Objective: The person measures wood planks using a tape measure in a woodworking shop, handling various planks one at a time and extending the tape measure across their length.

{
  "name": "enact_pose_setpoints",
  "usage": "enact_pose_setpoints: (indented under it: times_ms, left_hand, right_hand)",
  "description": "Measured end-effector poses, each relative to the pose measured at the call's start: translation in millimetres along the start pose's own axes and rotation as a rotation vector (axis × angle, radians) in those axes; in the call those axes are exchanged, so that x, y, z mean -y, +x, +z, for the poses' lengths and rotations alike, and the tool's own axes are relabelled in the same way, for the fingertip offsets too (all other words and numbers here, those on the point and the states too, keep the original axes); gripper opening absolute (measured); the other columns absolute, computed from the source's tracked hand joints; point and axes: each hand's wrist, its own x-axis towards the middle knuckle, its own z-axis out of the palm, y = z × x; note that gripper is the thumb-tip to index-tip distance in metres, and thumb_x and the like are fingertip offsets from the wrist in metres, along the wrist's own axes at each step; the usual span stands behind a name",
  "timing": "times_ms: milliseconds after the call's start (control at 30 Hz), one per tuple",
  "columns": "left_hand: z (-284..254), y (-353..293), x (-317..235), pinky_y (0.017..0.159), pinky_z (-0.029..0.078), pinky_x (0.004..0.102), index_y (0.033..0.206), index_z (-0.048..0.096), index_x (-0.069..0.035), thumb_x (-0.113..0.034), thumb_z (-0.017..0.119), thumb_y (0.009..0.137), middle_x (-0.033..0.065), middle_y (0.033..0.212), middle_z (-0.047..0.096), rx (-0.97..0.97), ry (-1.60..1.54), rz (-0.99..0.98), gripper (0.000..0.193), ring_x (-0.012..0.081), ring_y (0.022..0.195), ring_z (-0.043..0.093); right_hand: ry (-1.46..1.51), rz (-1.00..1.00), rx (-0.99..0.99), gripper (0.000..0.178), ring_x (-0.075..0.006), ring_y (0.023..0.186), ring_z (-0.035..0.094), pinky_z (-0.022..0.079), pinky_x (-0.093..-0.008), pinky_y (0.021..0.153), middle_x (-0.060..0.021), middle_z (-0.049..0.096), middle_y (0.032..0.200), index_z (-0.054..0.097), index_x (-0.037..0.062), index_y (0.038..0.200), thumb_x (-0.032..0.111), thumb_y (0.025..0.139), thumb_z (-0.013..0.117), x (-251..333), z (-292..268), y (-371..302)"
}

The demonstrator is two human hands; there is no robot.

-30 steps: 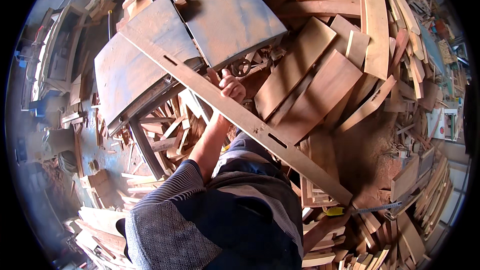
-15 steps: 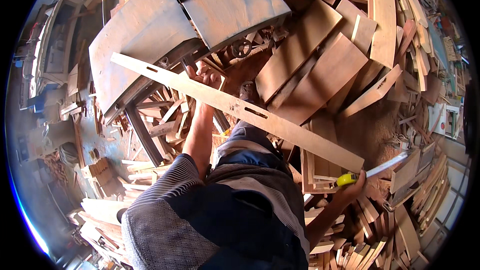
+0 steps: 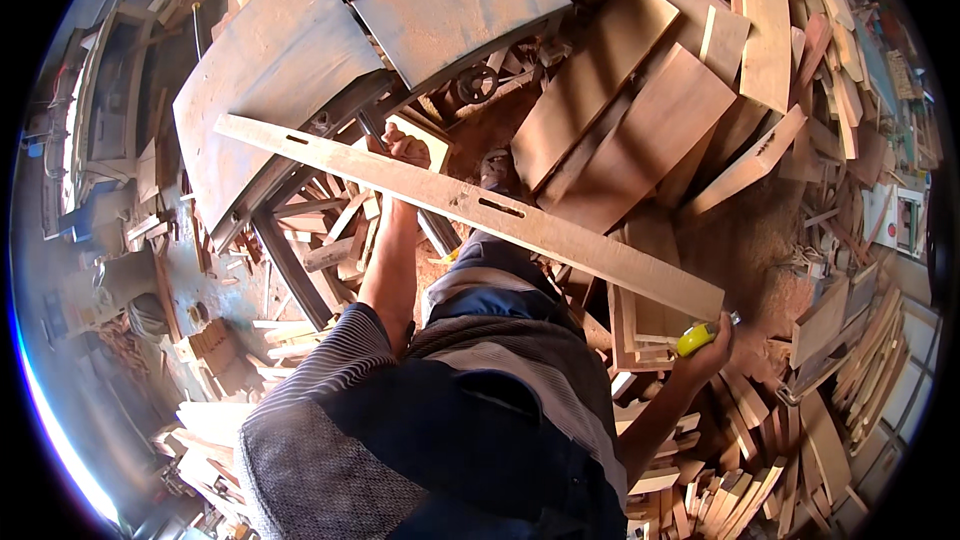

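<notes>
A long pale wooden board [image 3: 590, 248] with two slots slants from the metal machine table [image 3: 270, 70] down to the right. My left forearm passes beneath it, and my left hand [image 3: 404, 146] shows at its far edge, fingers curled and closed on the board; the palm is hidden. Just past the board's right end, my right hand [image 3: 712, 348] is closed around a yellow-green tape measure [image 3: 694, 340]. Only a short bit of its blade shows at the fingertips.
Wide planks [image 3: 640, 140] lean in a heap at the far right. A handwheel [image 3: 478, 84] sits under the machine table. Offcuts [image 3: 730, 500] lie at the lower right, with more scraps around the dark table leg [image 3: 290, 265]. My shoe [image 3: 497, 170] shows beyond the board.
The tape blade that stretched out to the right has drawn back almost wholly into its case. The board's right end has risen slightly in view; both hands keep their hold.
</notes>
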Motion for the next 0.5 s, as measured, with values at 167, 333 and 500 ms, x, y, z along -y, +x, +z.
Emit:
enact_pose_setpoints:
  times_ms: [167, 333, 500]
  left_hand:
    - [-16.5, -12.5, -8.1, 0.065, 0.046, 0.0298, 0.098, 0.064, -0.008, -0.042, 0.063, 0.095, -0.0010, 0.081, 0.069, -0.141, -0.221, -0.072, 0.034, 0.0084, 0.066, 0.058]
    - [30.5, -21.6, 8.4, 0.067, 0.056, 0.0363, 0.098, 0.065, -0.007, -0.053, 0.059, 0.090, 0.0095, 0.084, 0.067, -0.386, 0.253, 0.199, 0.048, 0.0256, 0.074, 0.065]
    - [57.2, -14.5, 9.7, 0.108, 0.040, 0.0546, 0.135, 0.053, -0.010, -0.084, 0.053, 0.080, 0.0153, 0.125, 0.060, -0.870, 0.540, 0.362, 0.093, 0.0333, 0.117, 0.055]
  right_hand:
    - [0.000, 0.037, 0.014, 0.030, -0.0246, 0.097, 0.063, 0.054, -0.0343, 0.081, -0.0162, 0.063, 0.111, 0.064, -0.0076, 0.116, 0.003, 0.089, 0.058, 4.9, 2.9, 9.3]
    - [0.458, 0.505, 0.025, 0.025, -0.0149, 0.092, 0.059, 0.046, -0.0273, 0.085, -0.0064, 0.067, 0.098, 0.071, -0.0037, 0.108, 0.012, 0.090, 0.060, 7.1, 13.2, 28.6]
    - [0.488, 0.508, 0.095, 0.029, -0.0140, 0.091, 0.059, 0.046, -0.0277, 0.084, -0.0038, 0.067, 0.099, 0.072, -0.0023, 0.110, 0.015, 0.089, 0.061, 5.4, 31.7, 41.6]
